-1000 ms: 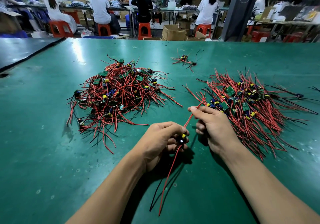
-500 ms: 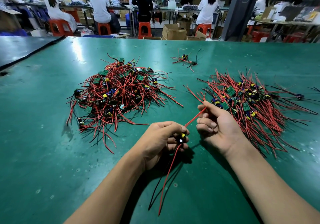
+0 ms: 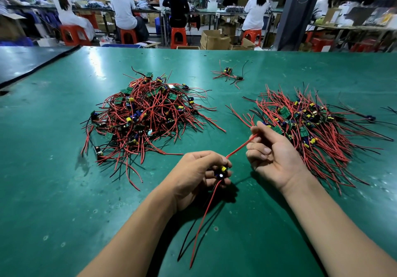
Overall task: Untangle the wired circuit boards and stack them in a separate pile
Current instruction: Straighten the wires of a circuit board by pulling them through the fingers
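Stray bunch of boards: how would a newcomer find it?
On the green table sit a left heap and a right heap of red wires. Beyond the gap between them lies the stray bunch. It alone is tiny, a couple of boards.

My right hand (image 3: 277,156) has rolled over since a second ago. Its back faced up then; now the palm shows, fingers curled. It has drawn slightly rightward, so a longer stretch of the thin red wire (image 3: 240,147) it pinches shows between my hands.
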The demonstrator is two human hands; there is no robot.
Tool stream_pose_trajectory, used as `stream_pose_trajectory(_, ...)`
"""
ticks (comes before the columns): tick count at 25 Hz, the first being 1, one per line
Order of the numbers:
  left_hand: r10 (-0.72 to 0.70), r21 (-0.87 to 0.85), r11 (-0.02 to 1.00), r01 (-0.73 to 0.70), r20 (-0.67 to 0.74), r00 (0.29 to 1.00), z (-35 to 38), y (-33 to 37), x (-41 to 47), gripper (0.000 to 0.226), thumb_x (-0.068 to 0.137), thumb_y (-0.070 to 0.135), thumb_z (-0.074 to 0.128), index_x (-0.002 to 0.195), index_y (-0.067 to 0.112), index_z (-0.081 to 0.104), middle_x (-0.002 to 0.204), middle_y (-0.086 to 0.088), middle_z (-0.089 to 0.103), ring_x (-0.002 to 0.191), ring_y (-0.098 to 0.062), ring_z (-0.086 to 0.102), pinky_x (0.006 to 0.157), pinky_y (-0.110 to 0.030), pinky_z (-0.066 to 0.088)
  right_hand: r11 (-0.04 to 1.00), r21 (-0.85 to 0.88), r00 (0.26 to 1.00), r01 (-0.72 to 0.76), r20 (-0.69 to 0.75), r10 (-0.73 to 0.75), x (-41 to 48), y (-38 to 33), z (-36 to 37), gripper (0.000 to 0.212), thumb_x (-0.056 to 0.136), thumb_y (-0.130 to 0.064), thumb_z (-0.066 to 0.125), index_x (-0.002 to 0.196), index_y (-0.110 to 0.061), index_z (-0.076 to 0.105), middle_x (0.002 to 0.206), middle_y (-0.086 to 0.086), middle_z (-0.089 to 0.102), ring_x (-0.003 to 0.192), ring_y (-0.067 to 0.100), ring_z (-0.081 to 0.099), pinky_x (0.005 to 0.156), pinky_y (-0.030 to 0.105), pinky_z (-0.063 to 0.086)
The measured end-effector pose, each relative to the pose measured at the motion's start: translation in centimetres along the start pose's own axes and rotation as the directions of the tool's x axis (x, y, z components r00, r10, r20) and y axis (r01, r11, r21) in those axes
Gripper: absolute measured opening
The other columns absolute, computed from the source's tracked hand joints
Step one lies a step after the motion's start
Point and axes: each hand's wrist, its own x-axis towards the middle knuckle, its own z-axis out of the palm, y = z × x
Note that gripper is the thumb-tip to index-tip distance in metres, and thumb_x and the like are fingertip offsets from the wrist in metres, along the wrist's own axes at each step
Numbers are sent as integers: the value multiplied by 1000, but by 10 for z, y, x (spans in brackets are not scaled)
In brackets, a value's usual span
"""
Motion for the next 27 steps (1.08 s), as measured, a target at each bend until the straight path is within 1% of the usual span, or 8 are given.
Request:
stream_pose_trajectory(3, 15, -26, 1000, -15, -17, 1000, 0, -1, 2, 23, 89, 1, 56, 71, 5, 70, 67, -14, 64, 54, -21, 62, 51, -23, 52, 946, -314, 996, 83, 47, -72, -1, 9, 0, 35, 84, -42, 66, 91, -8, 69, 63, -5, 46, 40, 2, 30, 36, 14, 27)
stream_pose_trajectory(6, 30, -64, 997, -32, -36, 999, 0, -3, 4, 16, 89, 3, 58, 76, 5, 68, 74, -19, 65, 57, -23, 63, 52, -24, 54, 842, -535, 987, 75, 159, 13, -7, 28, 4, 41, 76, -39, 73, 101, -7, 72, 70, -1, 55, 44, 5, 41, 39, 16, 37)
stream_pose_trajectory(8, 36, -77, 996, -38, -33, 999, 0, -4, 4, 12, 89, 2, 57, 82, 4, 67, 79, -22, 66, 58, -24, 62, 52, -25, 54, 781, -623, 982, 45, 170, 79, -11, 39, 7, 37, 79, -35, 74, 102, -7, 74, 72, 6, 63, 44, 7, 50, 40, 18, 45)
stream_pose_trajectory(12, 43, -45, 998, -44, -25, 999, -1, -5, 5, 15, 89, 1, 56, 82, 5, 68, 77, -19, 64, 56, -23, 61, 52, -26, 53, 798, -600, 987, 64, 156, 38, -11, 41, 8, 26, 79, -32, 75, 89, -8, 77, 65, 9, 59, 41, 11, 50, 41, 21, 49)
stream_pose_trajectory(14, 42, -28, 999, -42, -12, 999, 0, -5, 5, 20, 88, 1, 57, 74, 8, 69, 74, -16, 64, 55, -22, 61, 53, -26, 53, 815, -571, 989, 95, 144, -14, -9, 38, 8, 23, 75, -34, 76, 77, -11, 75, 53, 4, 44, 36, 8, 39, 37, 19, 43)
stream_pose_trajectory(17, 48, -21, 999, -47, 23, 999, 0, -2, 3, 14, 88, 3, 57, 77, 6, 66, 77, -16, 68, 56, -21, 62, 54, -25, 53, 837, -532, 989, 125, 134, -63, -6, 39, 6, 26, 72, -37, 77, 72, -11, 73, 52, 1, 30, 34, 6, 29, 34, 16, 35)
stream_pose_trajectory(24, 22, 93, 995, -28, 61, 998, 2, 0, -1, 29, 88, 0, 55, 66, 11, 69, 65, -11, 63, 51, -18, 60, 48, -22, 49, 848, -490, 976, 200, 20, -219, 3, 31, 2, 26, 85, -27, 72, 77, -4, 66, 57, -2, 32, 36, 4, 28, 34, 15, 22)
stream_pose_trajectory(27, 21, 119, 992, -29, 73, 997, 3, 0, -2, 30, 88, 1, 56, 64, 11, 69, 64, -10, 63, 51, -18, 61, 48, -22, 49, 824, -507, 953, 252, -17, -301, 8, 29, -1, 25, 90, -23, 70, 77, -3, 63, 50, -5, 44, 35, 4, 28, 33, 16, 22)
